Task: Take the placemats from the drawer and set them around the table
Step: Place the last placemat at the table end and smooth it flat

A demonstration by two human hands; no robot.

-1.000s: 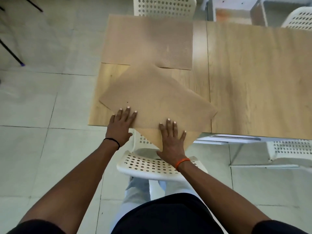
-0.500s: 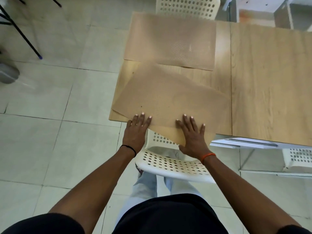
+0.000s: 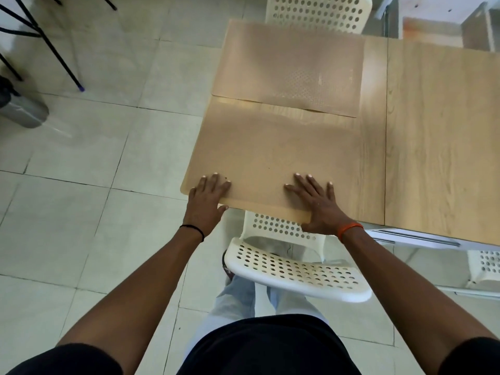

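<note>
placemat (image 3: 270, 158) now square with table (image 3: 438, 136)

The head view looks down on the left end of a wooden table (image 3: 438, 136). 2 tan placemats lie on it. The far placemat (image 3: 289, 69) lies flat at the far edge, in front of a white perforated chair (image 3: 319, 12). The near placemat (image 3: 270, 158) lies at the near edge, its near-left corner overhanging the table. The left hand (image 3: 207, 197) presses flat on that corner, fingers extended, thumb beneath the mat's edge. The right hand (image 3: 319, 204) presses flat, fingers spread, on the near edge further right. A second white perforated chair (image 3: 295, 269) stands below the near edge, between the forearms.
</note>
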